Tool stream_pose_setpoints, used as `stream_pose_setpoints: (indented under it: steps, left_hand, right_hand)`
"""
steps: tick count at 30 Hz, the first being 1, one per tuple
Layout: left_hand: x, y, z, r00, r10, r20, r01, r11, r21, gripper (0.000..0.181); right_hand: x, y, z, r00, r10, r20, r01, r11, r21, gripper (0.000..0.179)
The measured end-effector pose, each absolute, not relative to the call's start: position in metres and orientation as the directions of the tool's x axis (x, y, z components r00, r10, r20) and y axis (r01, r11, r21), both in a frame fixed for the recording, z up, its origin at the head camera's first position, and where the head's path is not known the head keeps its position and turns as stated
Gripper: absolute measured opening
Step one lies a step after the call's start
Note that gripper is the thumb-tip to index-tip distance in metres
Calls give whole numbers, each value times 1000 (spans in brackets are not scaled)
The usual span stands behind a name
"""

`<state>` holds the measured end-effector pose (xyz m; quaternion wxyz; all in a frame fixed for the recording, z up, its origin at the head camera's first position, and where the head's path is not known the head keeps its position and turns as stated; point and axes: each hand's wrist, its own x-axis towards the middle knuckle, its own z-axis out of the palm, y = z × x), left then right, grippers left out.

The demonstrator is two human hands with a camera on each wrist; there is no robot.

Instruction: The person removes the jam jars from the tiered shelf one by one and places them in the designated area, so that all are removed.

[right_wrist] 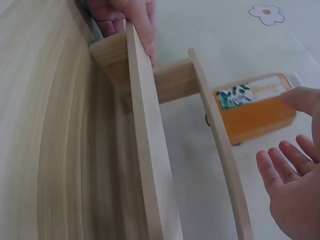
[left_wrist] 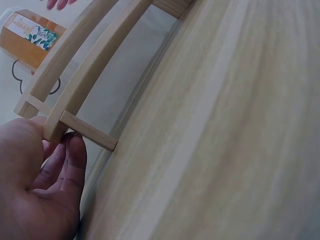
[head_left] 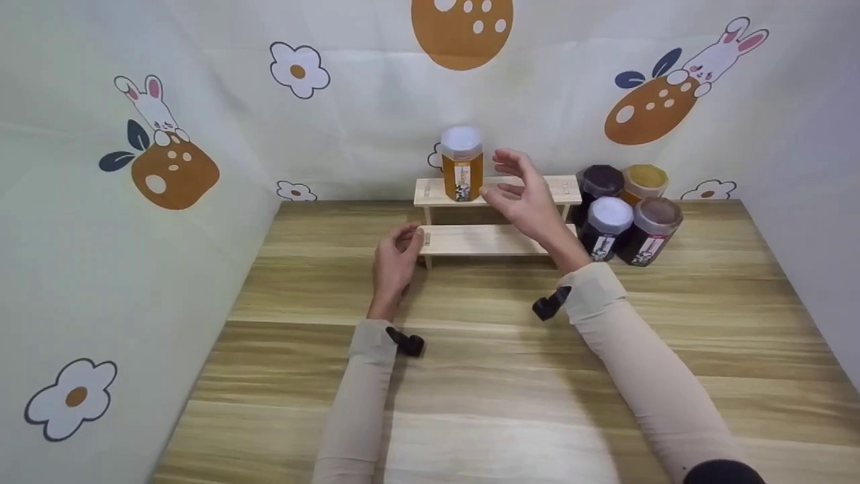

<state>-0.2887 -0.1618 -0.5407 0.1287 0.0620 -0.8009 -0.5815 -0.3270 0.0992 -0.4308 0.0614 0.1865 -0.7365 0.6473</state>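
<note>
A two-tier wooden rack (head_left: 497,239) stands at the back of the table. On its upper tier, left of the middle, sits an upright honey jar (head_left: 457,178) with amber contents, a pale lid and a printed label. My left hand (head_left: 396,261) grips the left end of the lower tier, thumb above and fingers curled beneath, as the left wrist view shows around the shelf end (left_wrist: 56,127). To the right of the honey jar is my right hand (head_left: 527,198), fingers spread and holding nothing. Its thumb (right_wrist: 300,99) overlaps the jar in the right wrist view; whether they touch I cannot tell.
Right of the rack several lidded jars stand close together: a dark one with a white lid (head_left: 608,225), one with a brown lid (head_left: 655,228), a dark one behind (head_left: 600,180) and a yellow-topped one (head_left: 646,180). A patterned cloth wall (head_left: 363,128) rises behind the table.
</note>
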Motion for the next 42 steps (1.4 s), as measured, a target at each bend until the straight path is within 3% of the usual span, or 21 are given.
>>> stream_pose_setpoints:
  steps: [5,9,26,42]
  left_hand:
    - [-289,-161,-540,-958,-255,131,50,304,951,33]
    - [-289,-161,-541,-958,-251,139,64,284,957,33]
    - [-289,-161,-542,-960,-241,141,76,259,963,41]
    - [-289,-161,-541,-959,-253,127,44,309,950,35]
  right_hand:
    - [-333,79,-437,-936,-223,273,-310,153,-938,90]
    - [-336,70,-439,-944,-221,244,-282,162,-946,94]
    - [-336,40,-443,-955,24,296,-261,409,-874,84]
    - [-326,58,-441,-949,109,296,-254,290,-923,81]
